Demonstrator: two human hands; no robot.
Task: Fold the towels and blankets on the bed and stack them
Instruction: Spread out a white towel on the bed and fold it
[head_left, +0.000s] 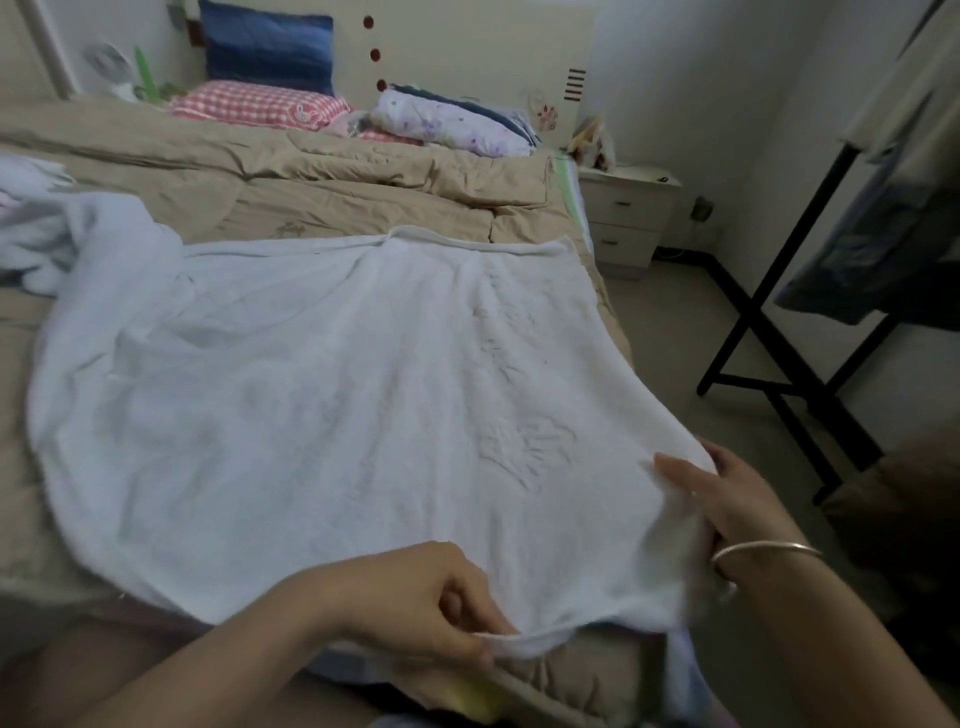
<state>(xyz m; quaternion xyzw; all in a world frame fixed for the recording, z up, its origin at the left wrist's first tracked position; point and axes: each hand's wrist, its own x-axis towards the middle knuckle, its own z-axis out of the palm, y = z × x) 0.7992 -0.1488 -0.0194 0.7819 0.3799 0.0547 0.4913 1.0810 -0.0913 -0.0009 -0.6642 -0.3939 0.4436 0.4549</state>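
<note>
Ok, I see white blanket (337, 415) spread mostly flat over tan comforter (311, 182), near end toward cam. L hand (415, 597): fingers curled, pinching near hem at bottom centre. R hand (727, 499), silver bangle (763, 550) on wrist, grips near right corner, thumb on top, fabric bunched below. Pale cloth heap (47, 223) crumpled far left; can't tell if separate piece.

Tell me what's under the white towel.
The towel lies spread over the tan quilt, which shows past its edges. Anything beneath its middle is hidden.
</note>
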